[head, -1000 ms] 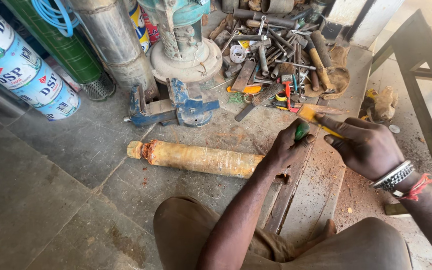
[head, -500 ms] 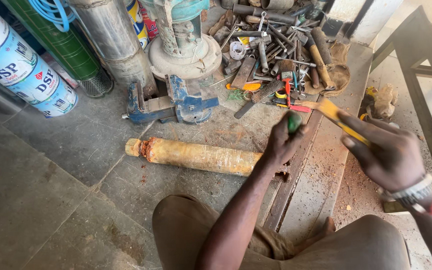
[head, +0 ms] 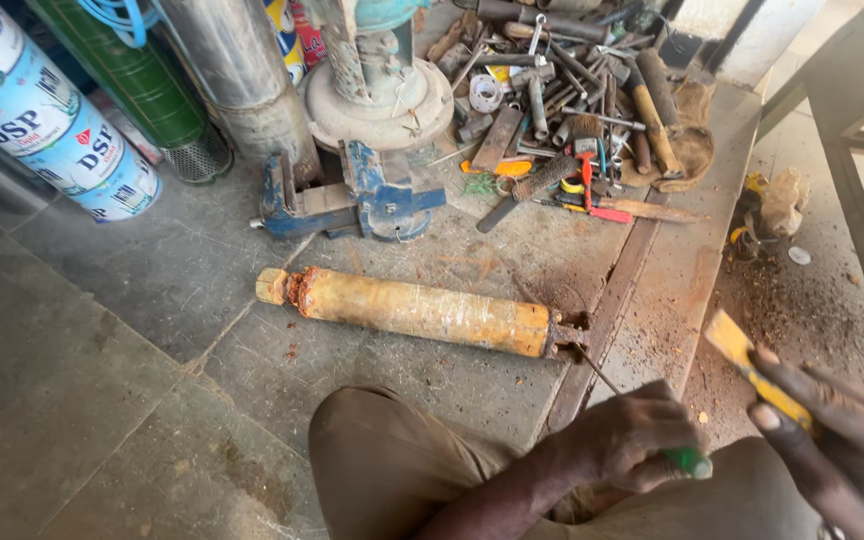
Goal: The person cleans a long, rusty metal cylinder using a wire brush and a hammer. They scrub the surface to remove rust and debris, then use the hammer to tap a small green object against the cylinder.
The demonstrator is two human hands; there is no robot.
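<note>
Left hand: the left hand (head: 632, 440) is closed around a screwdriver (head: 687, 461) with a green handle, low in the scene near the person's knee; its thin shaft runs up and left toward the near right end of the rusty pipe.
Right hand: the right hand (head: 842, 450) sits at the lower right edge, fingers wrapped around a yellow tool (head: 752, 365) whose flat end sticks up and left; what kind of tool it is cannot be told.
Rusty pipe: the rusty pipe (head: 417, 310) lies flat on the concrete floor (head: 102, 330), slanting from far left to near right, just left of the hands and apart from both.
Vise: a blue vise (head: 352, 195) stands on the floor just beyond the pipe.
Tool pile: a heap of tools (head: 572, 110), with hammers, wrenches and files, lies far right of the vise.
Pump base: a round metal base (head: 377, 100) rises behind the vise.
Cans: white and blue cans (head: 47, 125) lie at the far left, beside a green mesh tube (head: 142, 90).
Knee: the person's brown trouser leg (head: 392, 470) fills the near middle.
</note>
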